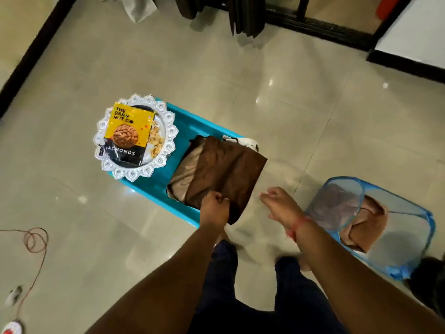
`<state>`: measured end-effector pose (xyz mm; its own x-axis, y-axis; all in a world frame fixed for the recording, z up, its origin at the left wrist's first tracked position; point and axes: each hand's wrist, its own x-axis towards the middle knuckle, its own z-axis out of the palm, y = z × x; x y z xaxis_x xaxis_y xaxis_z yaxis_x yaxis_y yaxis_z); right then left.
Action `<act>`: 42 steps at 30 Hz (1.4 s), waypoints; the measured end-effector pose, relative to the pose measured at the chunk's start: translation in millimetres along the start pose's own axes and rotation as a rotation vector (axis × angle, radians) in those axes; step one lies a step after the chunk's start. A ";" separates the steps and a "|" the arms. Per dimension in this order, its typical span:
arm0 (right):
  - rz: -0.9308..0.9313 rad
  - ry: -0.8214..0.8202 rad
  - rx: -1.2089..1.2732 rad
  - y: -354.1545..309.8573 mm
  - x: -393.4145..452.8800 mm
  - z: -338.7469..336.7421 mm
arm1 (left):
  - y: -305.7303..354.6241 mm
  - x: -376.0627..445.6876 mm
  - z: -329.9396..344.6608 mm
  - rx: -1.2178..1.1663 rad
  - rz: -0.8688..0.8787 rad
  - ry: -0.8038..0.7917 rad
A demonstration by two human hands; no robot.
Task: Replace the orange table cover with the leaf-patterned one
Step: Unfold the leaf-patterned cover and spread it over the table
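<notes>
A folded dark brown cloth [226,172] lies on a stack of folded cloths in a turquoise plastic bin [154,186] on the floor. A paler beige cloth [186,172] shows under it. My left hand [214,206] pinches the brown cloth's near edge. My right hand [280,203] hovers just right of the bin with fingers loosely apart, holding nothing. An orange-brown cloth [363,225] sits crumpled inside a blue mesh hamper [409,237] at the right. No leaf pattern is visible on any cloth.
A silver scalloped tray [168,136] rests on the bin's left end, carrying a yellow almond packet [127,131] and loose nuts. Dark furniture legs [245,18] stand at the top. A red cord [36,242] loops on the tiled floor at the left.
</notes>
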<state>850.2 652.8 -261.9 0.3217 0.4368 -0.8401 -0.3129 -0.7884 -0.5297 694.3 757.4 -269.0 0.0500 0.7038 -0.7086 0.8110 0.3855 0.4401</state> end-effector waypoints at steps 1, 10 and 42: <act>0.055 -0.010 0.043 -12.2 12.5 17.7 | -3.3 7.3 -8.0 0.025 0.023 -0.052; 0.223 0.275 0.019 -30.0 83.9 101.4 | -34.7 60.7 -96.3 0.034 0.022 -0.371; 0.035 -0.870 -0.053 -98.0 -257.0 121.5 | -119.2 -234.1 -121.6 -1.243 -0.024 0.202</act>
<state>689.6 670.4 -8.3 -0.4906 0.5704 -0.6587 -0.2608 -0.8174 -0.5136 515.0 619.3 -88.5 -0.1365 0.7250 -0.6751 -0.2908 0.6221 0.7269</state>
